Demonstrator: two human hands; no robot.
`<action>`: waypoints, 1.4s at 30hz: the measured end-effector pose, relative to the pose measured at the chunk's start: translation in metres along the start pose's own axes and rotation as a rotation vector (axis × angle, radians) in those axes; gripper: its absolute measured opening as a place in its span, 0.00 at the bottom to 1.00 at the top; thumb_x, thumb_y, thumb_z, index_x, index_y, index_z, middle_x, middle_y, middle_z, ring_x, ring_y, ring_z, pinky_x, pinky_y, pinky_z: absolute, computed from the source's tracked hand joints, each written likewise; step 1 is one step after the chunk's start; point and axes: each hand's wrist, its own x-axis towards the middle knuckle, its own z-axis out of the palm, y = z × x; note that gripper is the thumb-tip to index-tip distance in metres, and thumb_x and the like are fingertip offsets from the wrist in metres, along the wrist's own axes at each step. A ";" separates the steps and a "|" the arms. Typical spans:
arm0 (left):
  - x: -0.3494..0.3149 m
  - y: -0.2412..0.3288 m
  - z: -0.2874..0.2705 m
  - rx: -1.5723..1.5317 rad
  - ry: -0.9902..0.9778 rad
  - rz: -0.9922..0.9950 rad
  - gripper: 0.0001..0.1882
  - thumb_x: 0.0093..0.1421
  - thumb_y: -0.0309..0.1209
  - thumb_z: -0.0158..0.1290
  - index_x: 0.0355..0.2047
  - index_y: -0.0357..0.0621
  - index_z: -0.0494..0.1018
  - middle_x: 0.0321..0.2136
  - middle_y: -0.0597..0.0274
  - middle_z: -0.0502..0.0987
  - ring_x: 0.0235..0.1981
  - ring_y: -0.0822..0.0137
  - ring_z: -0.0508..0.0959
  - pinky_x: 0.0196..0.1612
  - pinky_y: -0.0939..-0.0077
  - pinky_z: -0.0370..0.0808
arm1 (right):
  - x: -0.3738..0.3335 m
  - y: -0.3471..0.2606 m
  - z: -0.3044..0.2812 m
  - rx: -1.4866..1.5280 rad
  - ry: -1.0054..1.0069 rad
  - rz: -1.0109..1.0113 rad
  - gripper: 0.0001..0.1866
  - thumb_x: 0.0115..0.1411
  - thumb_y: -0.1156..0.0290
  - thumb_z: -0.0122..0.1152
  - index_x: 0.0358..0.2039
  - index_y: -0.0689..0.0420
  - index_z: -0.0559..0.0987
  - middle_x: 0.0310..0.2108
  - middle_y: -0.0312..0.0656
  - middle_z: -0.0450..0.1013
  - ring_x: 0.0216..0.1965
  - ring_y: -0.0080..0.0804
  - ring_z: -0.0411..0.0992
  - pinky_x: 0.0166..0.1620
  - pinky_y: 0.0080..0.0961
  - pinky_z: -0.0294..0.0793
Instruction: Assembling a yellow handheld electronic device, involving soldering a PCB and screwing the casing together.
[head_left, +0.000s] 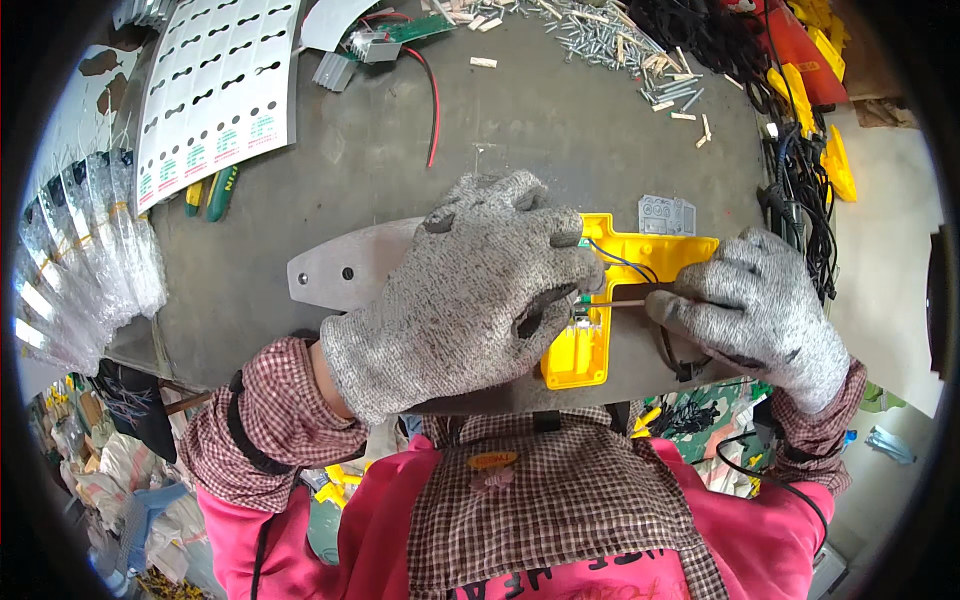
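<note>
Yellow plastic housing (571, 372): open shell, hollow face up, raised walls. One section extends from the left hand's (480, 285) fingertips toward the right hand (755, 305); another runs from those fingertips toward the wearer. Middle partly hidden under the left fingers. Blue and dark wires (625, 263) arc loosely out of the shell between the two grips. Small green circuit board (582, 322) sits inside, just beside the left fingertips. Thin straight rod (624, 303), brownish, roughly level, spans from right fingertips to left; contact at its far end unclear.
</note>
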 end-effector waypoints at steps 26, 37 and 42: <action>0.006 0.005 -0.006 0.002 -0.083 -0.016 0.13 0.50 0.31 0.59 0.37 0.44 0.79 0.37 0.57 0.74 0.43 0.49 0.71 0.48 0.53 0.67 | 0.003 0.013 0.003 0.159 -0.012 -0.021 0.17 0.48 0.67 0.64 0.41 0.49 0.82 0.39 0.38 0.73 0.53 0.48 0.74 0.46 0.38 0.79; 0.005 0.002 -0.004 0.011 -0.081 0.000 0.13 0.49 0.32 0.59 0.37 0.46 0.78 0.37 0.57 0.74 0.44 0.49 0.71 0.49 0.52 0.66 | -0.003 0.015 0.005 0.175 -0.023 -0.005 0.18 0.46 0.67 0.65 0.42 0.48 0.82 0.39 0.38 0.73 0.52 0.45 0.74 0.43 0.38 0.78; 0.005 0.003 -0.003 0.039 -0.092 -0.021 0.13 0.49 0.32 0.58 0.37 0.47 0.79 0.37 0.58 0.75 0.43 0.49 0.71 0.48 0.52 0.67 | -0.002 0.012 0.005 0.109 0.007 -0.017 0.17 0.48 0.68 0.63 0.41 0.48 0.81 0.39 0.38 0.73 0.55 0.45 0.73 0.44 0.38 0.79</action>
